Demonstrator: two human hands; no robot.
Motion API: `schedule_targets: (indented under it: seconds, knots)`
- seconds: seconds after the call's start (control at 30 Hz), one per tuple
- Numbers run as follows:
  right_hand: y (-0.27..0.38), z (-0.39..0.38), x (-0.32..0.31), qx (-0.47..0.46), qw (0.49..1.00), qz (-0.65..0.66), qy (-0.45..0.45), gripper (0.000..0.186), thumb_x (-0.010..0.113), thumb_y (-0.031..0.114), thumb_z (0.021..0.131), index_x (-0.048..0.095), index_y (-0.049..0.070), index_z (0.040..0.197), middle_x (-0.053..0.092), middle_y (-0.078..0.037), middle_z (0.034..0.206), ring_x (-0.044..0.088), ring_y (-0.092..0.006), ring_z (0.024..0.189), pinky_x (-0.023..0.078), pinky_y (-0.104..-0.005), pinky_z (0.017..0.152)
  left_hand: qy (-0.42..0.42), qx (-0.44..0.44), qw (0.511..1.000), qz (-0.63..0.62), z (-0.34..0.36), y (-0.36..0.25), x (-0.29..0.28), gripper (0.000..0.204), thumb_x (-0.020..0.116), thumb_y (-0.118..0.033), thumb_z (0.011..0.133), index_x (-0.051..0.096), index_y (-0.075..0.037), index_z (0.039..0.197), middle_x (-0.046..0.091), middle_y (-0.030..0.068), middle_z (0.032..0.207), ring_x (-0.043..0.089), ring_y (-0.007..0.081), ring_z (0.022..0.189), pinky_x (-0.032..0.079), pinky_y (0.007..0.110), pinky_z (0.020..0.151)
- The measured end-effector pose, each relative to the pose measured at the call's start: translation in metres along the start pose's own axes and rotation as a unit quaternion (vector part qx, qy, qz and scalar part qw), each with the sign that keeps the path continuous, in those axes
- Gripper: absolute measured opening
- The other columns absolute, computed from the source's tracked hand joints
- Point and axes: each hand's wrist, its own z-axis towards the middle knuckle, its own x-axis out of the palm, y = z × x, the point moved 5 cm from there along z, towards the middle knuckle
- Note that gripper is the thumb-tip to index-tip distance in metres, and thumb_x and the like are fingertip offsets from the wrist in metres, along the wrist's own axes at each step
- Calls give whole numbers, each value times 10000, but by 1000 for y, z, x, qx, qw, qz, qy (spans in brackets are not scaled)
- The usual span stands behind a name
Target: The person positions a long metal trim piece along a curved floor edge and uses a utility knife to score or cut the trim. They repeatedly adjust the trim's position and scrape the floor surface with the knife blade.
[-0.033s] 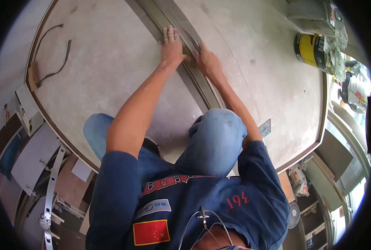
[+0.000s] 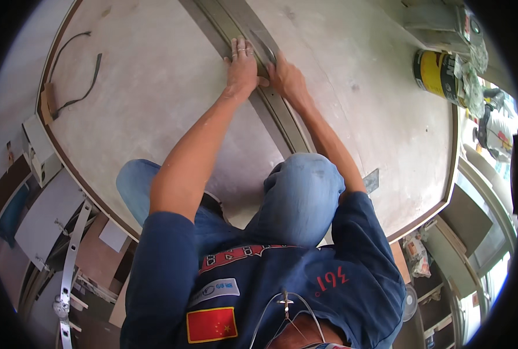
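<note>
A long grey strip (image 2: 282, 119) runs diagonally across a large pale wooden board (image 2: 154, 99). My left hand (image 2: 241, 67) lies flat on the strip, palm down, fingers pointing away from me. Right beside it, my right hand (image 2: 288, 78) rests on the same strip with its fingers curled over the strip's far edge; the thumbs nearly touch. What lies under the right fingertips is hidden. My knees in blue jeans (image 2: 302, 195) rest on the board below the hands.
A yellow can (image 2: 436, 72) stands at the board's far right, next to crumpled sheeting. A black cord (image 2: 78, 70) lies at the far left. A small metal piece (image 2: 371, 180) sits near my right elbow. Off the board's curved edge (image 2: 96, 198) lie panels and a white perforated strip (image 2: 70, 262).
</note>
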Motion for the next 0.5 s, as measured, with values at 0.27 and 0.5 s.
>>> schedule_targets:
  seconds: [0.27, 0.5]
  knots:
    - [12, 45, 18, -13, 1000, -10, 17, 300, 487, 272, 938, 430, 27, 1100, 641, -304, 819, 608, -502, 779, 474, -577, 686, -23, -1, 1000, -16, -4, 3, 6, 1158, 896, -334, 551, 266, 42, 1447, 179, 160, 1564, 140, 328, 1461, 317, 599, 1098]
    - [-106, -219, -1, 146, 980, -50, 128, 451, 549, 241, 915, 384, 77, 1301, 644, -287, 854, 627, -469, 801, 471, -562, 664, -22, 6, 1000, -14, -1, 2, 5, 1197, 896, -364, 552, 227, 49, 1455, 175, 184, 1559, 141, 341, 1458, 316, 595, 1101]
